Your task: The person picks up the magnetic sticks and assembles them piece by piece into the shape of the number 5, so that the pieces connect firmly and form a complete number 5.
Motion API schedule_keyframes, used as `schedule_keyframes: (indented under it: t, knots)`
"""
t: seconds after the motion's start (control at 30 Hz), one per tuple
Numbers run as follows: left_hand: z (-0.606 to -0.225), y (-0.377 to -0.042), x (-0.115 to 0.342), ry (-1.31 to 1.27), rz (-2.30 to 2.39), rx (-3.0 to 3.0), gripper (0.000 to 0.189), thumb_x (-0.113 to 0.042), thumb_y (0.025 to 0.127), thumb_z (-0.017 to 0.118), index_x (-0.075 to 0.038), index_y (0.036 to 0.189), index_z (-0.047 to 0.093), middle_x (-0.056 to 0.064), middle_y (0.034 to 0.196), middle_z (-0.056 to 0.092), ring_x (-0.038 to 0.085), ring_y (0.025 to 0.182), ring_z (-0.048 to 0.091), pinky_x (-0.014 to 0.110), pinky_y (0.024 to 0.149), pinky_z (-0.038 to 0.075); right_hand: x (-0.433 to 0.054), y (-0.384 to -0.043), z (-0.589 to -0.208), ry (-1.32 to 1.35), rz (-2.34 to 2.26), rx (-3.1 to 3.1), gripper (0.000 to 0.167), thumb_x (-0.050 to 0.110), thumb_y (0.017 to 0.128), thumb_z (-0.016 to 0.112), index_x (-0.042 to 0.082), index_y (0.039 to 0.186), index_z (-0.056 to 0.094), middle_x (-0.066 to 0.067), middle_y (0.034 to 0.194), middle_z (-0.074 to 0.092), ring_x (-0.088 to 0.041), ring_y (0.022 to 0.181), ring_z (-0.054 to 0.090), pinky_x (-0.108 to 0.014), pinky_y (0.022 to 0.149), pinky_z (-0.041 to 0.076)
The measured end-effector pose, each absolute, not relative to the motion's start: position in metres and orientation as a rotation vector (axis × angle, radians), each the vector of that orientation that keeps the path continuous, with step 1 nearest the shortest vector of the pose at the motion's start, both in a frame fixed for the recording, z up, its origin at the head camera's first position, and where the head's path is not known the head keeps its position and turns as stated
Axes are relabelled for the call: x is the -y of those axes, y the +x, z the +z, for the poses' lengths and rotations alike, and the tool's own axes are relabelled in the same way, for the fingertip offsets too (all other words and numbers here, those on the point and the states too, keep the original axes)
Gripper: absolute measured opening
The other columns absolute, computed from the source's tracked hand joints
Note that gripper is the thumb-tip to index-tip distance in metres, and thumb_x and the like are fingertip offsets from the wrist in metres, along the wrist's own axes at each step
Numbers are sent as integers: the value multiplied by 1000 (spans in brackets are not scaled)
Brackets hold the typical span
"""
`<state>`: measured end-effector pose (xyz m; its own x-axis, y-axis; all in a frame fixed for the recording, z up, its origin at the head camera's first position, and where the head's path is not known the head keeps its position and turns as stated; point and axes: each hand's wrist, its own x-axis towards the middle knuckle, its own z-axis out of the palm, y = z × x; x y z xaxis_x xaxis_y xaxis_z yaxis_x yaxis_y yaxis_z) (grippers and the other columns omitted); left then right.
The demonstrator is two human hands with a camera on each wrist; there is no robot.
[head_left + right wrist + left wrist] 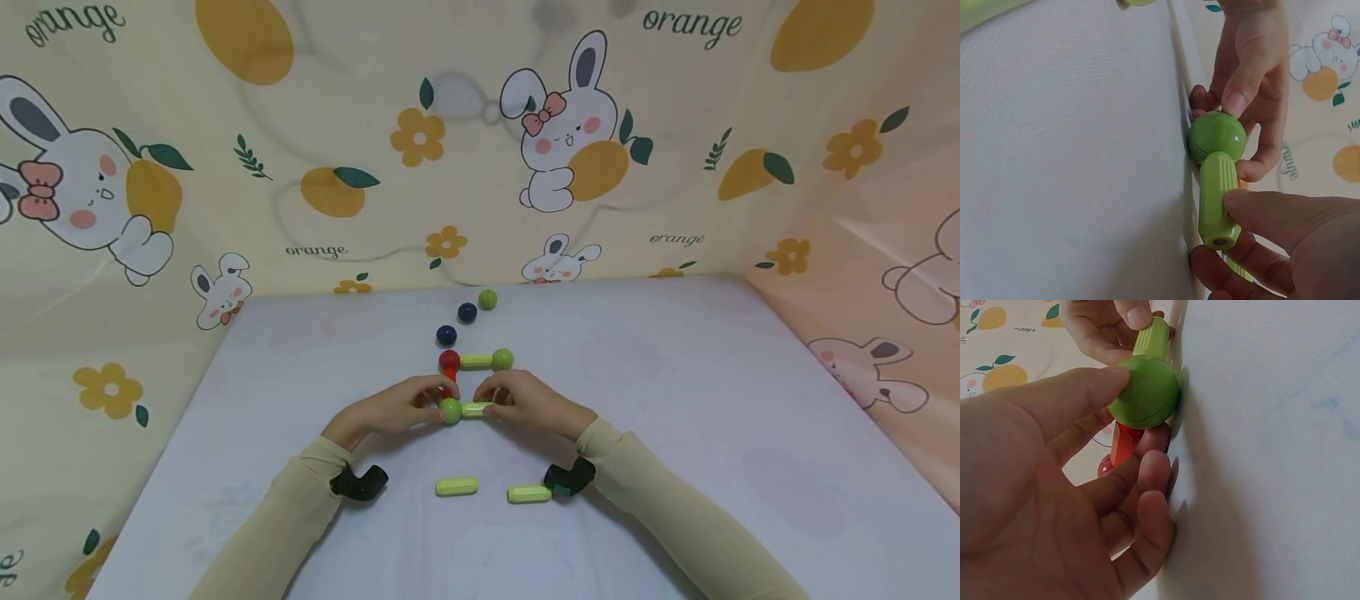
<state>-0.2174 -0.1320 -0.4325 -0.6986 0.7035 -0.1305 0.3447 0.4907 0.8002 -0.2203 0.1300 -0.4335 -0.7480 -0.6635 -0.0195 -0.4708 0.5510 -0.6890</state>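
Observation:
My left hand (408, 402) holds a green ball (450, 410) between thumb and fingers, low at the white table. A yellow-green rod (1216, 194) meets that ball end-on, and my right hand (536, 402) pinches the rod near its free end, where a dark round spot shows. From the same ball a red rod (1125, 442), partly hidden by the left fingers, runs away to a red ball (449, 360). Another yellow-green rod (476, 361) joins the red ball to a second green ball (502, 359).
Behind the joined pieces lie two dark blue balls (446, 336) and a green ball (487, 298). Nearer the body, two loose yellow-green rods (456, 487) lie on the table (337, 533), the right one beside the right wrist's black camera (570, 477). A printed cloth (337, 125) hangs behind.

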Motion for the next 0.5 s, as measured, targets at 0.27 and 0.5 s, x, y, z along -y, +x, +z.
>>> schedule_keyframes:
  t: [0.27,0.5]
  knots:
    - [-434,-218,133,867,1086,-2296,27,-12,98,64,-11,125,59,8,119,62,19,106,55,30,90,45,-130,-219,-431,-953,-1004,-2506,21,8,91,74,10,111,73,-2,105,73,-8,85,62,-20,76,52]
    - [-434,-218,133,872,1081,-2303,27,-12,98,64,-11,125,59,8,120,62,19,106,55,30,90,45,-130,-219,-429,-903,-1005,-2510,21,10,92,73,10,113,72,-2,107,73,-8,87,62,-21,78,53]
